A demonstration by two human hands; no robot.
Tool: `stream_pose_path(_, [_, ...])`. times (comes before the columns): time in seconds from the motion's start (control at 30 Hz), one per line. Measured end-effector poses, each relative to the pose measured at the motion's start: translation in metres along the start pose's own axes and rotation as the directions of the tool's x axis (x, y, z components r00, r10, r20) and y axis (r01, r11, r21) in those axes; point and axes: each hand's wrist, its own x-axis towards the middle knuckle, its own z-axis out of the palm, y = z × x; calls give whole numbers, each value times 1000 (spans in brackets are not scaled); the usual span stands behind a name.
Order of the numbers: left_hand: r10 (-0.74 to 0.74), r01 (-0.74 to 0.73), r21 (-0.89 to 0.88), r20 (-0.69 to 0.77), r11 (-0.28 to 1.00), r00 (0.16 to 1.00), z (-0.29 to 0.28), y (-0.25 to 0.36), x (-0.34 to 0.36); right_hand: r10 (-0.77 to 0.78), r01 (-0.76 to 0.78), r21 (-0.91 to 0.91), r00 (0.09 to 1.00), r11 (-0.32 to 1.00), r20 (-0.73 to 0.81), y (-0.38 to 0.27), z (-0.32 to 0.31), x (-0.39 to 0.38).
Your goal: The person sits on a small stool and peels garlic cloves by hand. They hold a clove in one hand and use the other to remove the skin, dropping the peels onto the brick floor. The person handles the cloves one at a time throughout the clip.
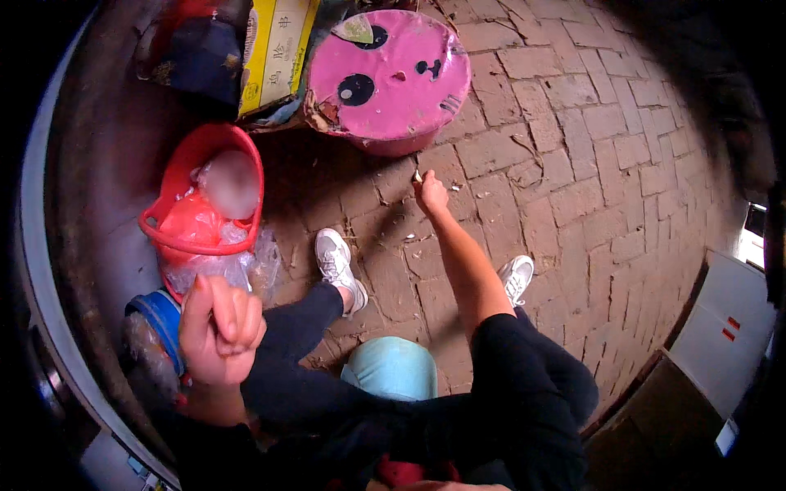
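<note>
My right hand [432,195] reaches down over the brick floor, just in front of a pink round stool [401,82] with a cartoon face on its top. Its thumb and fingers pinch a small whitish piece [417,175], too small to name. Raised on the left, my left hand [219,327] has its fingers curled in toward the palm. Whatever it may hold is hidden. Beyond that hand stands a red plastic basket [152,222] with a red plastic bag [190,219] and a blurred round thing in it.
A yellow and white carton [278,53] stands left of the pink stool. Beside my left hand is a blue-rimmed container [155,315], with clear plastic bags [221,268] near it. A light blue seat [393,368] is beneath me. Small pale scraps lie on the brick floor [565,196].
</note>
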Motion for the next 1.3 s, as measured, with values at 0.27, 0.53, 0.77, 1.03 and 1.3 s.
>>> stream_pose_path(0.27, [17,-17,41,3,999,1000,-7,-1,-3,-84,101,-220,993,970,86,-2,27,27])
stream_pose_path(0.53, [-40,22,210,82,977,996,3,4,-9,-91,91,35,996,995,11,-1,14,10])
stream_pose_path(0.77, [-53,-11,531,105,847,993,11,-17,-20,-461,344,567,884,748,72,-142,-154,-136])
stream_pose_path(1.03, [-270,284,-46,195,958,943,26,-50,-18,-676,664,253,735,704,-52,-210,-285,-306])
stream_pose_path(1.3, [-197,201,9,251,979,948,35,-62,-22,-656,726,112,667,679,-353,-196,-284,-330])
